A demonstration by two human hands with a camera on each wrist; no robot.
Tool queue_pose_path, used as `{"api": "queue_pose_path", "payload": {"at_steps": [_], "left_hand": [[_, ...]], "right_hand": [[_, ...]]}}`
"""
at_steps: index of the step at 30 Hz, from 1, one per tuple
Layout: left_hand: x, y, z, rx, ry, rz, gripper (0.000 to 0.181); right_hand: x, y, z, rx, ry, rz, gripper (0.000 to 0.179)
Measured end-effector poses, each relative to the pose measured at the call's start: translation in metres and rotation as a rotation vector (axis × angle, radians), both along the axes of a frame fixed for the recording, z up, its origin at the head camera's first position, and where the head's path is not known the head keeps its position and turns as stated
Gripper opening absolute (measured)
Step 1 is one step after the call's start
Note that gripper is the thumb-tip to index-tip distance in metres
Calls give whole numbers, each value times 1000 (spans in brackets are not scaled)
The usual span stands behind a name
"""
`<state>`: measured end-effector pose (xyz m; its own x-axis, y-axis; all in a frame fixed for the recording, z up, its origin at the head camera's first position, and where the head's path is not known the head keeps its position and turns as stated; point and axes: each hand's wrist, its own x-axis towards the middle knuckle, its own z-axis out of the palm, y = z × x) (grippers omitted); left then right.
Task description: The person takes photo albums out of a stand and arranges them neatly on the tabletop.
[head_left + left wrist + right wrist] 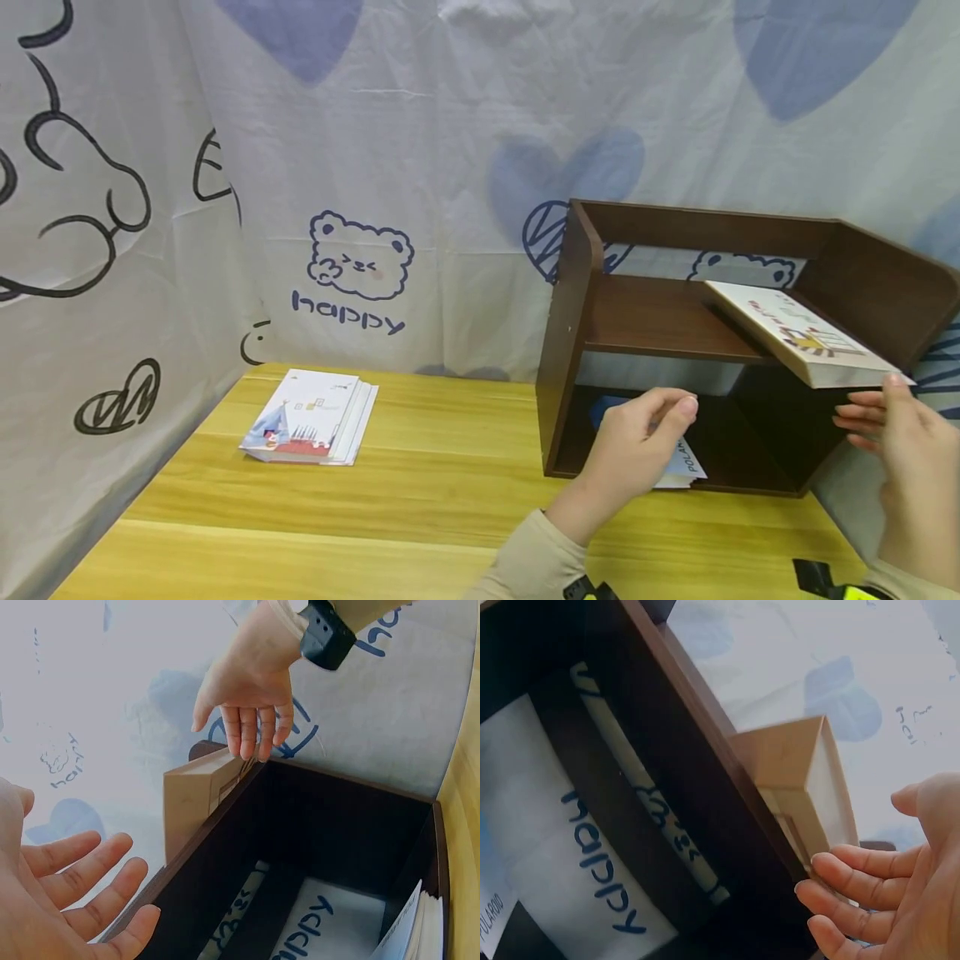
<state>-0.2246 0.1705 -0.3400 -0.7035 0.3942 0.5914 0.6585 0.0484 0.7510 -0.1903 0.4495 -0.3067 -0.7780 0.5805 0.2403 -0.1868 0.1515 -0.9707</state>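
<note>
A box [806,329] with a white printed top and tan cardboard sides lies on the upper shelf, its near end jutting past the front edge. My right hand [918,450] is at that end, thumb by the near corner; in the right wrist view its extended fingers [862,892] meet the box's lower edge [810,795]. My left hand [633,454] is in front of the lower compartment and holds nothing; its fingers [97,885] are spread loosely in the left wrist view. Behind it are blue-and-white POLAROID-lettered papers [681,468], partly hidden by the hand.
The dark brown two-tier shelf [558,350] stands at the right of the yellow wooden table [420,492]. At the table's left lies a pile of white printed books or boxes [315,417]. Printed cloth [450,125] hangs behind and along the left side.
</note>
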Motion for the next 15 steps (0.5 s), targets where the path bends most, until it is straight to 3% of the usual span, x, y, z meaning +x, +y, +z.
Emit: {"api": "queue_pose_path", "payload": {"at_steps": [4, 8, 15], "left_hand": [[2, 10, 0, 7, -30, -15, 38], [4, 17, 0, 0, -47, -11, 37], [6, 30, -1, 17, -52, 13, 37]], "right_hand": [[-2, 5, 1, 20, -74, -64, 49], [-4, 11, 1, 5, -103, -72, 50], [-19, 50, -17, -70, -82, 2, 48]]}}
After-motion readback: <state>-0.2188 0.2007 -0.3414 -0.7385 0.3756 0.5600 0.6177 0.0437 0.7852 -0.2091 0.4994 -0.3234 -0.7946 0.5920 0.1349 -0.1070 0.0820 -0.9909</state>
